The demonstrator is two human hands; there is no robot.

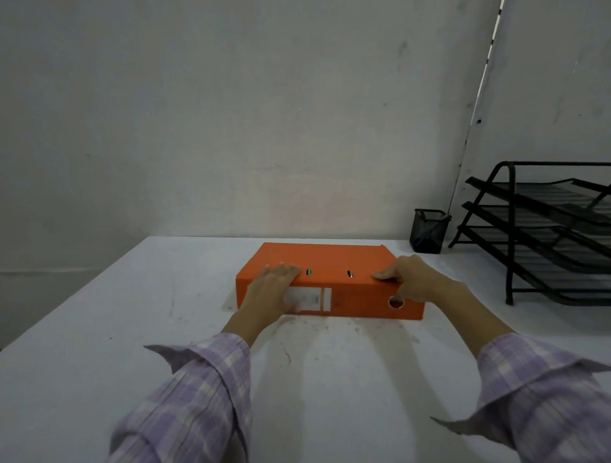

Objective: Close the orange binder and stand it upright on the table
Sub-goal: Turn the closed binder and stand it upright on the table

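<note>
The orange binder [336, 261] lies flat and closed on the white table [93, 342], its spine with a white label and a round finger hole facing me. My left hand [271, 289] rests flat on the binder's left end, fingers spread over the top cover and palm over the spine label. My right hand [408, 276] is at the right end, fingers curled onto the top edge near the spine, thumb hidden. Neither hand lifts the binder; it sits fully on the table.
A black mesh pen cup [429, 235] stands behind the binder's right corner. A black tiered letter tray [553, 229] fills the right side. The grey wall [223, 113] runs along the table's far edge.
</note>
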